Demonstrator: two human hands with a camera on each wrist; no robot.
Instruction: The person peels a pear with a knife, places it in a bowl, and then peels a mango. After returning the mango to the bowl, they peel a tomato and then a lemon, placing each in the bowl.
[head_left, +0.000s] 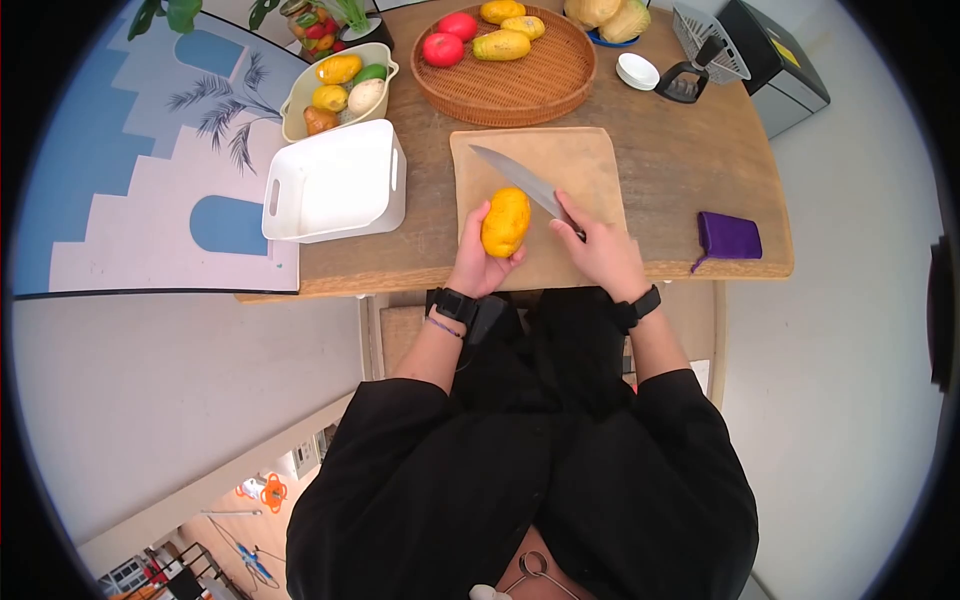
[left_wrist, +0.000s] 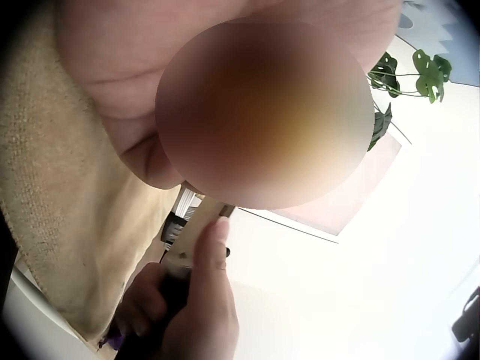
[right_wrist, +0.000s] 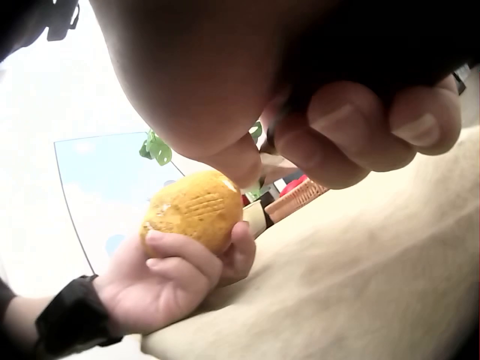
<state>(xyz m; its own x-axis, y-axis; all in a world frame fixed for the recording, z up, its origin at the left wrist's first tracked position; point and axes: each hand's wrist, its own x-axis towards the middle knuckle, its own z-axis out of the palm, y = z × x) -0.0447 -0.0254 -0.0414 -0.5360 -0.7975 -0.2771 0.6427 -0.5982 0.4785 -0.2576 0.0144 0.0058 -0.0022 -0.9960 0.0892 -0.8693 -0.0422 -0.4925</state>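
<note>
Holding the yellow potato-like vegetable (head_left: 506, 222) in the left hand (head_left: 478, 258), with fingers bent round its underside, above the tan cloth (head_left: 590, 160) and a little toward eight o'clock from the cloth's middle. Gripping the black-handled knife (head_left: 535, 190) in the right hand (head_left: 608, 262), with fingers curled round the handle and thumb laid forward, and pointing the blade toward ten o'clock just beside the vegetable, though cannot tell whether touching or apart. From the vegetable, find the wicker tray (head_left: 505, 90) at twelve o'clock, the white bin (head_left: 395, 185) just past nine and the purple pouch (head_left: 729, 236) at three.
</note>
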